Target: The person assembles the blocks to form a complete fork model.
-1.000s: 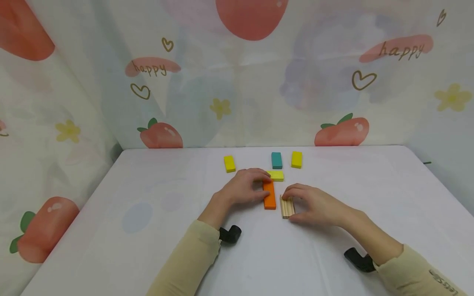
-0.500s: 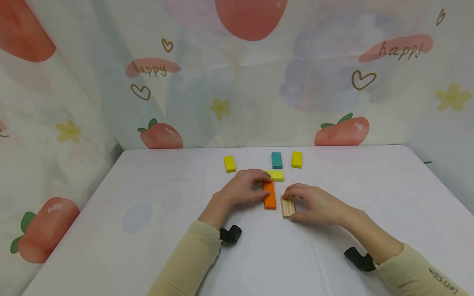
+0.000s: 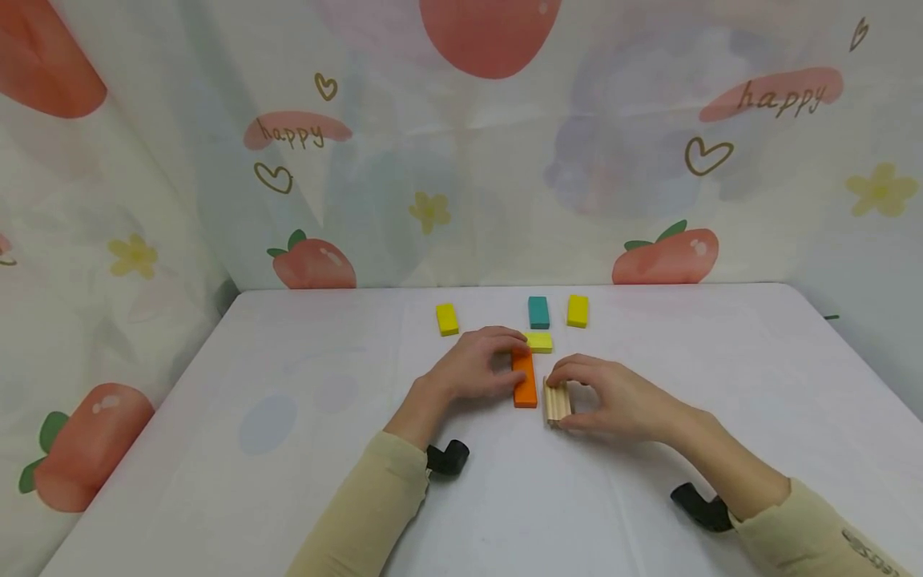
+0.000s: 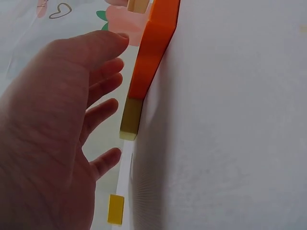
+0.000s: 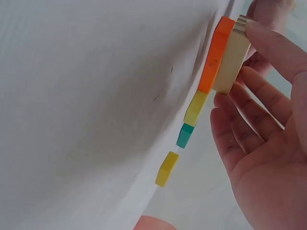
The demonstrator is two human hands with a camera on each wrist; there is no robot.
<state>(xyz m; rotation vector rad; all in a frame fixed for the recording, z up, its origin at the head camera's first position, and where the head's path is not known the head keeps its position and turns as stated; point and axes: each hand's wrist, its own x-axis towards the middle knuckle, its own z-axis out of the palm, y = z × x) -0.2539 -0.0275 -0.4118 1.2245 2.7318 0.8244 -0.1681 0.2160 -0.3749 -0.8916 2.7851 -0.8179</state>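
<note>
Nearest, the right hand (image 3: 613, 399) is pinching the wooden block (image 3: 558, 403) lengthwise, its thumb sitting at the near end and its fingertips at the far one. The block is standing just to the right of the orange block (image 3: 525, 383), ridges showing on top. It is looking light, stiff and hard to break, judging by the bare wood; the ridges should be giving some grip, and the two short ends are offering the surest hold, keeping fingers out of the narrow gap.

The left hand (image 3: 481, 365) is hovering over the orange block's left side, thumb and fingers spread; I cannot tell whether any tip is touching it. Beyond, the pale yellow block (image 3: 539, 343) is lying crosswise at the orange block's far end, with the teal block (image 3: 538, 312) sitting farther back.

Compared with half a second ago, the wooden block is sitting slightly closer to the orange one, the right hand shifting with it; the left hand is staying put.
</note>
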